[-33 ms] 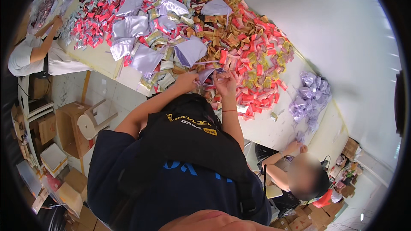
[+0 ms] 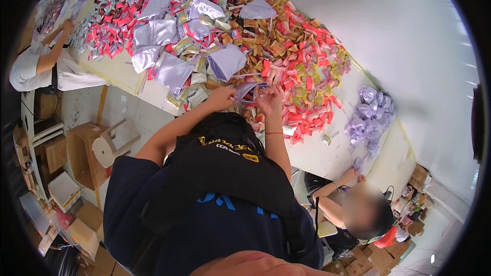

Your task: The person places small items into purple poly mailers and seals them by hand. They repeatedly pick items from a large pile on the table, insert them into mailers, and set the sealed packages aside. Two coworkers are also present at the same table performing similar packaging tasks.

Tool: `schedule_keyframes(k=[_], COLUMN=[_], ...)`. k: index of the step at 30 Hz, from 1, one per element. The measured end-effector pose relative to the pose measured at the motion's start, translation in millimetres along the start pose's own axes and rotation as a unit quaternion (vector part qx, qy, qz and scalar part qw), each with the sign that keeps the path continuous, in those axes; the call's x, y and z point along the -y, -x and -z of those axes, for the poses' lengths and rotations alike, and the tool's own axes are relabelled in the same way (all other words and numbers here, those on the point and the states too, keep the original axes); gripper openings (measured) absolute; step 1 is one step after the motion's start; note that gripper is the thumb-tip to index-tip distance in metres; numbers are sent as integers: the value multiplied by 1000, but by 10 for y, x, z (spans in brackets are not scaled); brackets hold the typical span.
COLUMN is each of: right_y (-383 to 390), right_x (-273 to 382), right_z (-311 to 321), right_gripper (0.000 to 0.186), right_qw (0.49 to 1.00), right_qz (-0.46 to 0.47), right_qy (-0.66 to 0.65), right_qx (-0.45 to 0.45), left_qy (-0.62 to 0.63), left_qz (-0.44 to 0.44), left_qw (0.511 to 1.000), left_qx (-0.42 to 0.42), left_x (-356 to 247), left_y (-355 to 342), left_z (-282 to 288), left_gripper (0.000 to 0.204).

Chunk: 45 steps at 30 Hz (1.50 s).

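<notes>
A small lilac satin pouch [image 2: 247,89] is held between my two hands at the table's near edge, its mouth spread partly apart. My left hand [image 2: 223,98] is closed on the pouch's left side. At its right rim, my right hand [image 2: 269,99] has fingers bent and pinched on the cloth. What lies inside the pouch is too small to tell. Just beyond my hands, another lilac pouch [image 2: 227,62] lies flat on a heap of small wrapped packets [image 2: 276,48] in red, orange, yellow and silver. Several more satin pouches [image 2: 174,71] lie on the heap to the left.
Filled-looking lilac pouches [image 2: 369,115] are bunched on the white table [image 2: 327,156] at right. A co-worker [image 2: 358,209] sits at the near right, handling a lilac pouch; another [image 2: 38,66] works at far left. A stool [image 2: 105,151] and cardboard box [image 2: 84,156] stand behind, left.
</notes>
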State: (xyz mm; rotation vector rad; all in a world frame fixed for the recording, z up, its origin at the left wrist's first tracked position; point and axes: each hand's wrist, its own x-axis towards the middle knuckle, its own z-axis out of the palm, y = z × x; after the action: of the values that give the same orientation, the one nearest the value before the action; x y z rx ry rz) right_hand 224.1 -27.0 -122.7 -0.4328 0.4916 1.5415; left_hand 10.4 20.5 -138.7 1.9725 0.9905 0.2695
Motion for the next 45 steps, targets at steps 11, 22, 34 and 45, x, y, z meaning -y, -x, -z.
schedule_keyframes(k=[11, 22, 34, 45], right_y=[659, 1099, 409, 7], right_x=[285, 439, 1731, 1664], right_z=[104, -707, 211, 555], right_gripper=[35, 39, 43, 21], right_qw=[986, 913, 156, 327], right_qz=[154, 360, 391, 472], right_qy=[-27, 180, 901, 796], right_qx=[-50, -62, -105, -192], left_qy=[827, 640, -180, -102], left_qz=[61, 36, -34, 36], left_qw=[556, 762, 931, 970], left_qx=[-64, 93, -315, -220], left_x=[578, 52, 5, -613], left_y=[343, -114, -316, -240], left_z=[360, 293, 775, 979], left_gripper=[33, 29, 37, 6])
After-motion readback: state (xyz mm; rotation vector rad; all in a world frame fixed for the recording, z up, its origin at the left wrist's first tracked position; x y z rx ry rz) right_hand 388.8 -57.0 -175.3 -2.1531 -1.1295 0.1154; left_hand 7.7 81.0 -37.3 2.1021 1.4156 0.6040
